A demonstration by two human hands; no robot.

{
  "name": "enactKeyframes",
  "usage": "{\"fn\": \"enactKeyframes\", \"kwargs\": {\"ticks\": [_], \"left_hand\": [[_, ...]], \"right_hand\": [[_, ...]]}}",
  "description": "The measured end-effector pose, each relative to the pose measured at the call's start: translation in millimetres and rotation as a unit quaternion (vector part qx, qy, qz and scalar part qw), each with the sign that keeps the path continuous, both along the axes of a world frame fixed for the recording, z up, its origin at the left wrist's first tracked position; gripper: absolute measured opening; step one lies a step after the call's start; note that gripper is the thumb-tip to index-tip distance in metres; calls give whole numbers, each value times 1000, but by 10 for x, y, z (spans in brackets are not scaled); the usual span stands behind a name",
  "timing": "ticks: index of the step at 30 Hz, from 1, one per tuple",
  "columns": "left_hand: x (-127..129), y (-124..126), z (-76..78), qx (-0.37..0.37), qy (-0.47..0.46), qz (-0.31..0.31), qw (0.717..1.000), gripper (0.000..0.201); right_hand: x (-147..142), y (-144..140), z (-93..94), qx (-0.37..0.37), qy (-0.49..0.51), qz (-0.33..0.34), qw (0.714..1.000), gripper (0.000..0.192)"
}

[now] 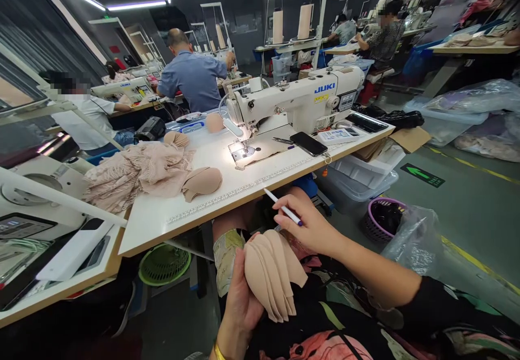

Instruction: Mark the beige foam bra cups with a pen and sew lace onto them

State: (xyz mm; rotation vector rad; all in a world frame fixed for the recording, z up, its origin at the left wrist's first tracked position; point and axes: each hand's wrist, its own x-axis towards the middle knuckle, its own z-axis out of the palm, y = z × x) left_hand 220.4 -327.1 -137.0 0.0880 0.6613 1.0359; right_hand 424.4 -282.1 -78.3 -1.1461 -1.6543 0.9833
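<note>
Head view: a stack of beige pads (pixel 271 273) is gripped in the left hand (pixel 240 300) over the lap, just below the table (pixel 195 208) edge. A white pen (pixel 283 207) is pinched in the right hand (pixel 312 227), held just above the pads. On the table, a sewing machine (pixel 300 97) is lit, a phone (pixel 307 143) lies beside it, and a fabric pile (pixel 138 173) with loose pads (pixel 202 181) is seen at left. A purple basket (pixel 379 218) stands on the floor. Other people are seated behind.
</note>
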Motion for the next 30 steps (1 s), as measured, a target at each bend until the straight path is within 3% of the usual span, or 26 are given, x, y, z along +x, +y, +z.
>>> {"fn": "enactKeyframes", "kwargs": {"ticks": [5,8,12,18,21,25,27,30], "left_hand": [[-40,26,-119,11,-34,-15,999,57],[-17,20,-143,24,-50,-11,998,57],[-18,-4,-115,10,-49,19,999,54],[-25,-2,-106,-2,-44,46,998,49],[-12,-1,-137,0,-56,63,996,48],[1,-14,-177,52,-80,3,995,53],[23,-18,-169,98,-97,-46,989,56],[87,-16,-110,160,-117,-89,976,62]], "right_hand": [[71,-265,-239,-159,148,62,974,30],[11,-382,-278,-181,205,50,961,29],[-21,-406,-300,-180,193,33,964,34],[-30,-469,-349,-84,148,17,985,22],[-38,-584,-391,11,74,29,997,16],[-1,-681,-448,147,-4,101,984,15],[20,-637,-460,136,44,62,988,17],[-13,-455,-474,24,191,-21,981,23]]}}
